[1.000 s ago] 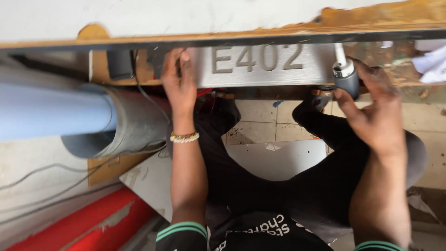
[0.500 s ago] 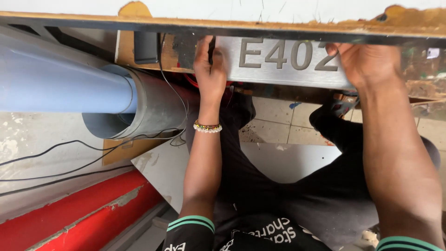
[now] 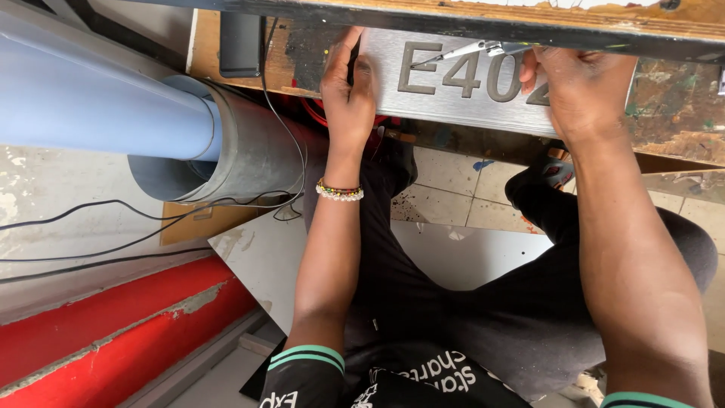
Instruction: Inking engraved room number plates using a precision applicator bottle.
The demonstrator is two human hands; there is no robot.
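Overhead, pressed against the underside edge of a paint-stained wooden worktop [image 3: 664,113]: a brushed-metal rectangular sign plate with raised grey characters [image 3: 453,87]. Taken as the landmark for everything else.

Left hand [image 3: 347,94] flat on the plate's left end, fingers [image 3: 343,53] together and stretched upward, gripping nothing, simply bearing against the metal. Around that wrist, just below the plate, a beaded bracelet of white and coloured beads [image 3: 339,191].

Right hand [image 3: 578,87] over the plate's right end, covering the last character, fingers curled and closed on a slim silver pen-like tool [image 3: 464,51] lying across the top of the plate, tip pointing left toward the first characters. Cannot tell what kind of tool.

Left of the plate, just beside it on the board: a small black rectangular box [image 3: 240,41], thin black cables [image 3: 283,128] running down from it. Further left and below: a wide grey plastic pipe sleeve [image 3: 249,151] with a pale blue pipe [image 3: 91,98] pushed into it. Well below and left of the plate: a red painted ledge with chipped edge [image 3: 113,332].

Directly beneath the plate: black trousers [image 3: 468,317] of the seated person, a pale flat sheet [image 3: 264,257] on the tiled floor [image 3: 445,196], both well apart from the plate.
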